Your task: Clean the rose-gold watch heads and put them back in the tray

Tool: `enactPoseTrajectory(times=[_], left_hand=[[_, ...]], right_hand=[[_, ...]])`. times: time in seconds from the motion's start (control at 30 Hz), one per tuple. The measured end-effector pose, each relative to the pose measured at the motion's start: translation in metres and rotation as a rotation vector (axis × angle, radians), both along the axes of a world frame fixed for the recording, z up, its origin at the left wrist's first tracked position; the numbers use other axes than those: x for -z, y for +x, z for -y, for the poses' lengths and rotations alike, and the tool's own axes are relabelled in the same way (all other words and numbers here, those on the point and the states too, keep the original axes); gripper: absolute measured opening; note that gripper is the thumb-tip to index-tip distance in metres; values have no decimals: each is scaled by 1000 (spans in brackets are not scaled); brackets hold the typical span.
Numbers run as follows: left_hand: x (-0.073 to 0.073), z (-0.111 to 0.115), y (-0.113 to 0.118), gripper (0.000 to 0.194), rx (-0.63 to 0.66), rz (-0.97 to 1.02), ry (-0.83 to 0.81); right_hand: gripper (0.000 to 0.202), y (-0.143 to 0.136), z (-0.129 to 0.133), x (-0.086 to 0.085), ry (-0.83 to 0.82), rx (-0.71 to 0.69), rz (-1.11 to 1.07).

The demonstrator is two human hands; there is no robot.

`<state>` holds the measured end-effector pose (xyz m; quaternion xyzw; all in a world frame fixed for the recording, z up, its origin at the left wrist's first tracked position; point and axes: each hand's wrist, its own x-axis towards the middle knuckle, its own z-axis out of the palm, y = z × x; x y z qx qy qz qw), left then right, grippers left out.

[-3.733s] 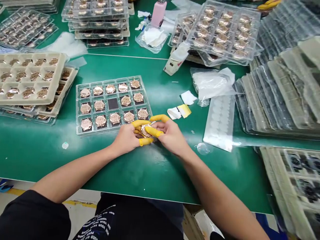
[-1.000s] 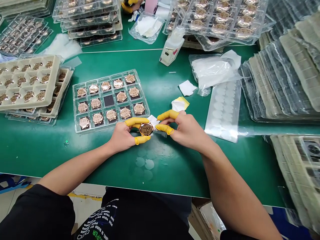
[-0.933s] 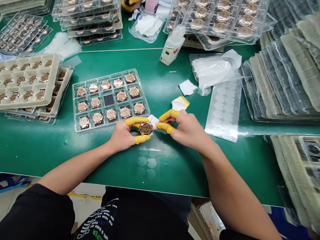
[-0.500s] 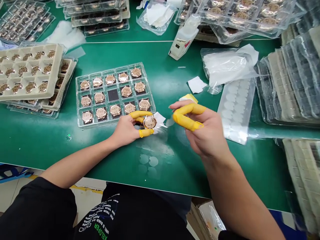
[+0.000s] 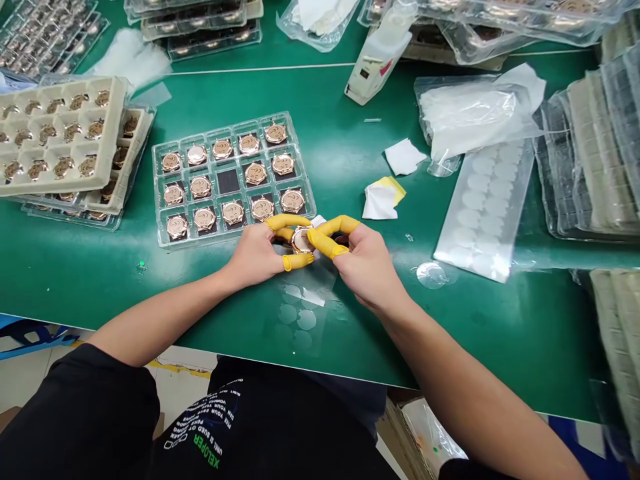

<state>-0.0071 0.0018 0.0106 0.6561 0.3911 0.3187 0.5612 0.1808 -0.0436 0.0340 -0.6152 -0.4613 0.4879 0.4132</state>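
Note:
My left hand (image 5: pixel 257 250), with yellow finger cots, grips a rose-gold watch head (image 5: pixel 301 241) by its edge, back facing up. The thumb and forefinger of my right hand (image 5: pixel 363 257), also in yellow cots, are pinched together at the watch's right side. They cover part of its back, which looks pale there, as if under a clear round film; the film's edges are hard to make out. A white wipe (image 5: pixel 316 293) shows just below the hands. Behind my left hand lies a clear tray (image 5: pixel 159 193) of similar watch heads with one bare compartment.
A clear sheet with round films (image 5: pixel 306 320) lies in front of my hands. To the right are white scraps (image 5: pixel 380 203), a peeled clear disc (image 5: pixel 431 275), a film sheet (image 5: pixel 483 207) and stacked trays (image 5: pixel 583 153). A white bottle (image 5: pixel 377 60) stands behind; filled trays (image 5: pixel 113 133) are stacked left.
My right hand has moved left and down, bringing the small clear film it pinched to the watch head. The left hand still grips the watch. The view has shifted slightly.

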Motion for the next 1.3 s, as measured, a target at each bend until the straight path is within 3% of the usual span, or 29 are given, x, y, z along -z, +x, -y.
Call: enactPoseTrajectory(times=[0.87, 1.0, 1.07, 1.17, 1.23, 1.3], left_hand=[[-5, 1, -1, 55, -12, -68, 63], [-4, 1, 1, 57, -20, -54, 48], [-3, 1, 1, 58, -36, -42, 42], [-1, 2, 2, 58, -50, -36, 20], [-2, 2, 2, 57, -47, -31, 7], [-2, 2, 1, 57, -45, -30, 3]], right_hand=[[21, -6, 3, 2, 35, 8, 120], [22, 3, -3, 1, 111, 49, 150], [25, 17, -10, 2, 211, 152, 278], [29, 44, -23, 10, 301, 268, 680], [26, 60, -30, 17, 247, 242, 886], [17, 73, -33, 22, 154, 180, 949]])
